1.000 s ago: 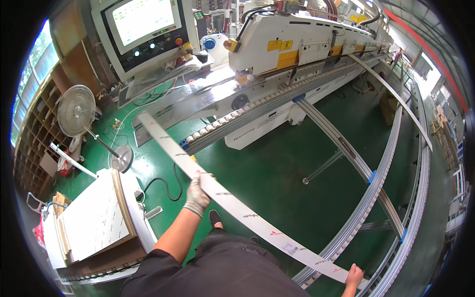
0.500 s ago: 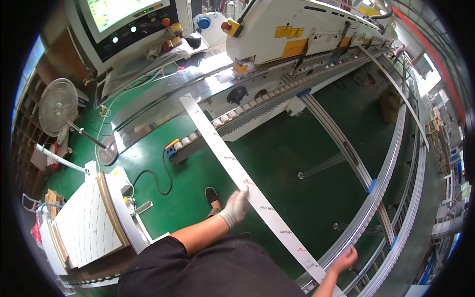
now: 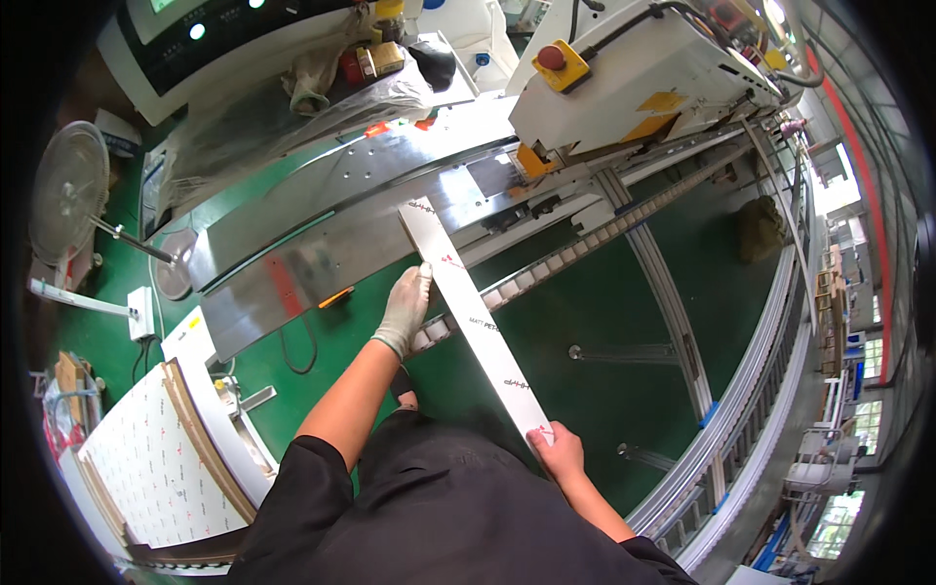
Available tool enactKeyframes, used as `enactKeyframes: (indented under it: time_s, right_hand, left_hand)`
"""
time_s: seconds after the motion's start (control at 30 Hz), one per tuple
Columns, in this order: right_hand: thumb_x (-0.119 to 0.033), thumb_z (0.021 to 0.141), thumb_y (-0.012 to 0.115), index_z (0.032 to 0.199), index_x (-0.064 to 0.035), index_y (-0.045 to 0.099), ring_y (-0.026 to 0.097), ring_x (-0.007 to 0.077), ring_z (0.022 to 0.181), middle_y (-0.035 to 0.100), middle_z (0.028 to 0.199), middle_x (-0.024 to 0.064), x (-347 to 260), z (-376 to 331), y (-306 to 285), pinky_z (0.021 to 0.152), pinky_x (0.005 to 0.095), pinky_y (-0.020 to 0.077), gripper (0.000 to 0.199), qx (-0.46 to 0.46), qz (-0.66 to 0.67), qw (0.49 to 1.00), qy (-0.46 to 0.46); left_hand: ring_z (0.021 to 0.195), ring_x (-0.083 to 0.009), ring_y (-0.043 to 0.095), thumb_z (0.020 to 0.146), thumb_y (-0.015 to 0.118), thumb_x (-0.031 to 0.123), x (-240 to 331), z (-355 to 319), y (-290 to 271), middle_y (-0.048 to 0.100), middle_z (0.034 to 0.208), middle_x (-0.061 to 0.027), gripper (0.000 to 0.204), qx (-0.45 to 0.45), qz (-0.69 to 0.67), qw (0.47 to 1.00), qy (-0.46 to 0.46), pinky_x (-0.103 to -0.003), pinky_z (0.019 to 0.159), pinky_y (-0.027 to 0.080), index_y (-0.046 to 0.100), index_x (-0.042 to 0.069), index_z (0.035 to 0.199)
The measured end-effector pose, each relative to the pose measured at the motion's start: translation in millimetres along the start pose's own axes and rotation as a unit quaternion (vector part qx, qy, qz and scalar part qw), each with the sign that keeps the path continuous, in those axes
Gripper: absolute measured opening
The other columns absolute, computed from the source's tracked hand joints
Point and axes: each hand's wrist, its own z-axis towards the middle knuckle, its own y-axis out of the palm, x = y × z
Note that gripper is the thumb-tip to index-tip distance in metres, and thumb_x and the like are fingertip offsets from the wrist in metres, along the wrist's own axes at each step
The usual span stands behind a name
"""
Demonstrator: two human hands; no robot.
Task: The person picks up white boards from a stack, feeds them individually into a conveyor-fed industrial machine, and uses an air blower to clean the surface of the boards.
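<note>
A long, narrow white panel strip with printed marks slants across the middle. Its far end lies over or just above the edge of the steel machine table; contact is not clear. My left hand, in a pale glove, grips the strip's left edge near that far end, its thumb along the edge. My bare right hand is closed round the near end, thumb on top and fingers hidden underneath. Between the hands the strip passes above a roller rail.
A white machine with a red stop button stands at the far right. Curved metal rails run along the right. At left are a standing fan and a stack of white panels. The floor is green.
The view has moved closer to the machine table. My left hand is farther along the strip, by its far end. My right hand has come from the right-hand rails to the strip's near end.
</note>
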Motion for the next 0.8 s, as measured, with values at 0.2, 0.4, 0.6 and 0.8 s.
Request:
enactKeyframes:
  time_s: [0.2,0.4,0.6,0.8]
  right_hand:
    - [-0.055,0.087,0.067,0.104,-0.0069,0.070,0.071,0.0418,0.088,0.073,0.094,0.0217,-27.5,52.1,-8.1,0.076,0.0482,0.0548,0.051,-0.019,-0.031,0.999,0.001]
    - [-0.051,0.090,0.066,0.105,-0.0061,0.070,0.071,0.0410,0.084,0.073,0.090,0.0212,-24.1,76.0,-19.8,0.074,0.0471,0.0552,0.048,-0.055,-0.028,0.998,0.012]
    - [-0.050,0.092,0.063,0.108,-0.0049,0.070,0.070,0.0421,0.086,0.072,0.092,0.0220,-6.5,110.0,-44.5,0.075,0.0480,0.0549,0.048,-0.097,-0.025,0.995,0.029]
    - [-0.048,0.092,0.064,0.112,-0.0037,0.069,0.069,0.0440,0.091,0.072,0.096,0.0231,29.9,139.9,-70.8,0.080,0.0485,0.0545,0.048,-0.100,-0.016,0.994,0.030]
  left_hand:
    - [0.065,-0.0065,0.044,0.102,0.064,0.031,14.5,43.7,25.9,0.056,0.074,0.0046,0.034,0.036,-0.335,0.915,-0.221,-0.028,0.059,0.039,0.061,0.004,0.082]
    - [0.080,-0.0134,0.069,0.102,0.064,0.038,23.7,60.2,33.2,0.072,0.094,-0.0030,0.032,-0.016,-0.322,0.901,-0.290,-0.031,0.075,0.057,0.066,0.006,0.102]
    - [0.086,-0.0179,0.072,0.103,0.060,0.044,51.7,82.8,51.4,0.072,0.100,-0.0080,0.042,-0.019,-0.397,0.837,-0.375,-0.033,0.076,0.060,0.062,0.002,0.109]
    - [0.086,-0.0190,0.073,0.103,0.061,0.042,67.0,108.8,90.6,0.071,0.100,-0.0087,0.042,-0.016,-0.405,0.818,-0.408,-0.033,0.075,0.060,0.062,0.001,0.108]
